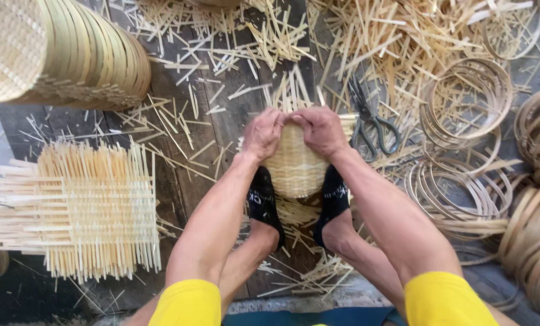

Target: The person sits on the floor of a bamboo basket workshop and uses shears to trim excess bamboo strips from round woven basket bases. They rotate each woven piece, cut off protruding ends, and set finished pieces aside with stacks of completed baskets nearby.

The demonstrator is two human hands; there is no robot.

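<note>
A small woven bamboo basket point(294, 166) sits bottom-up between my two feet in black socks. My left hand point(261, 134) presses on its far left rim with fingers curled over the edge. My right hand point(321, 130) grips the far right rim the same way, thumbs meeting at the top. Loose strip ends stick out behind the basket under my fingers.
Black-handled scissors point(372, 124) lie just right of my right hand. A stack of flat woven bamboo mats point(77, 211) lies at the left. Stacked finished baskets point(70, 51) are at top left. Bamboo hoops point(469, 96) and coils fill the right side. Cut bamboo strips litter the wooden boards.
</note>
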